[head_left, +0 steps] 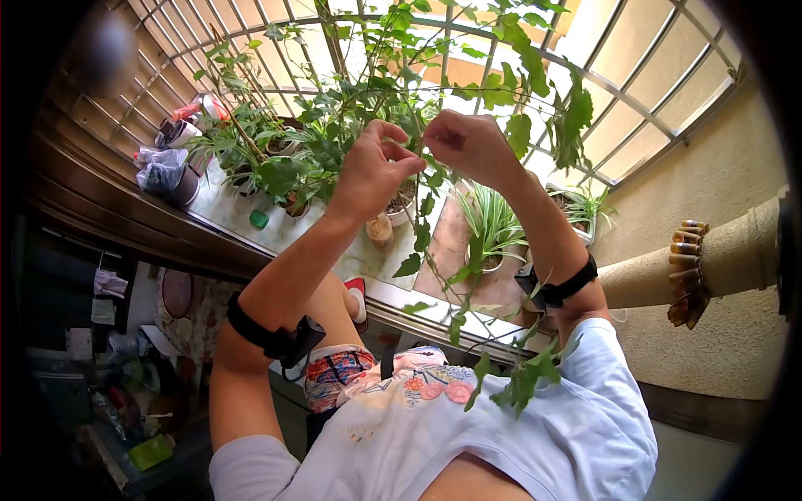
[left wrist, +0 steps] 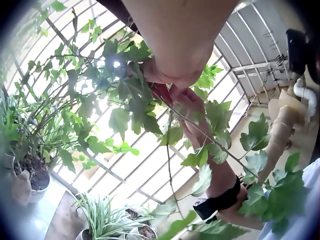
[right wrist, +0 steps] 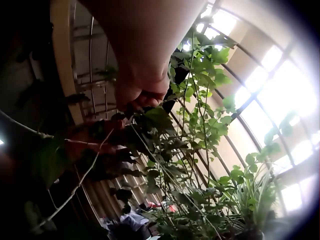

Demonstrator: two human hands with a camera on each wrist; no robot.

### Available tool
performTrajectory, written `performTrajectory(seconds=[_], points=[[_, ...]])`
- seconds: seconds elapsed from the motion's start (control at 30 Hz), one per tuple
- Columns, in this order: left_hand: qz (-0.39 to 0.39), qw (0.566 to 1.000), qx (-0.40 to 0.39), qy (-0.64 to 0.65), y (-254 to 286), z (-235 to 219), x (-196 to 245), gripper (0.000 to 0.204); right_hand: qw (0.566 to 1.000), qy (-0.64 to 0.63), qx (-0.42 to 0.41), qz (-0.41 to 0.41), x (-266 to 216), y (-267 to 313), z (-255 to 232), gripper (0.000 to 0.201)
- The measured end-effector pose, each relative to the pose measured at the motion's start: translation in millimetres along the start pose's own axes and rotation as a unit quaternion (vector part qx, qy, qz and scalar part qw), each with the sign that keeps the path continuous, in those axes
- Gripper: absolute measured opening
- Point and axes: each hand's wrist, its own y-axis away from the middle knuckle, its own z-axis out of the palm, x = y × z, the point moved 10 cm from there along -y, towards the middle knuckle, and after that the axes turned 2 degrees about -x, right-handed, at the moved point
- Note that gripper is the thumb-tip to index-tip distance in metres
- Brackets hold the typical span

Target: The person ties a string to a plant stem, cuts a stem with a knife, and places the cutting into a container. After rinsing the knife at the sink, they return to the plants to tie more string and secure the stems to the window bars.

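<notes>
A long green vine with lobed leaves hangs from the window grille down toward my chest. Both hands are raised to it at face height. My left hand pinches the thin stem between thumb and curled fingers. My right hand grips the same stem just to its right, fingers curled, and the two hands nearly touch. In the left wrist view the left hand sits over the stem, with the right hand beyond it. In the right wrist view the right hand is among dark leaves.
Potted plants crowd the tiled sill: a spider plant, a soil-filled pot and leafy pots on the left. A plastic bag lies at the sill's far left. A beige wall stands on the right.
</notes>
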Motion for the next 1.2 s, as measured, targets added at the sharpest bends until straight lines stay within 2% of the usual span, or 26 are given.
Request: performTrajectory(seconds=[0.03, 0.13, 0.23, 0.33, 0.37, 0.47, 0.6, 0.7, 0.8, 0.9, 1.0, 1.1, 1.2], points=[[-0.002, 1.0, -0.002, -0.004, 0, 2, -2, 0.038, 1.0, 0.008, 0.0, -0.014, -3, 1, -1, 0.008], [0.003, 1.0, -0.003, 0.009, -2, 5, -5, 0.038, 0.989, 0.069, -0.007, -0.131, -23, 2, -2, 0.007], [-0.008, 0.999, 0.003, 0.034, -5, 2, -8, 0.038, 0.995, 0.046, -0.05, -0.066, -15, 5, -1, 0.009], [-0.008, 1.0, 0.001, 0.022, -2, 2, -5, 0.038, 0.996, 0.03, 0.035, 0.075, 14, 3, -18, 0.013], [-0.008, 1.0, -0.001, 0.022, -2, 2, -6, 0.038, 0.995, -0.021, 0.025, 0.095, 26, 3, -12, 0.017], [-0.01, 1.0, -0.006, 0.022, -3, 4, -10, 0.038, 0.984, -0.028, -0.077, 0.159, 27, 3, 3, 0.019], [-0.015, 1.0, -0.006, 0.022, -3, 4, -10, 0.038, 0.962, -0.122, -0.134, 0.203, 28, 8, 16, 0.015], [-0.016, 0.999, -0.008, 0.027, -3, 5, -10, 0.037, 0.964, -0.137, -0.131, 0.188, 40, 10, 26, 0.015], [-0.022, 0.998, -0.019, 0.055, -3, 8, -8, 0.034, 0.971, -0.085, -0.118, 0.189, 39, 12, 23, 0.014], [-0.035, 0.997, -0.027, 0.063, -2, 10, -8, 0.034, 0.979, -0.105, -0.099, 0.147, 33, 12, 22, 0.014], [-0.045, 0.995, -0.047, 0.081, -2, 13, -12, 0.035, 0.979, -0.107, -0.126, 0.116, 26, 10, 19, 0.017], [-0.022, 0.994, -0.056, 0.088, -5, 13, -15, 0.033, 0.974, -0.033, -0.177, 0.14, 25, 13, 14, 0.021], [-0.024, 0.993, -0.059, 0.097, -5, 12, -15, 0.027, 0.987, -0.018, -0.098, 0.129, 19, 11, -6, 0.024]])
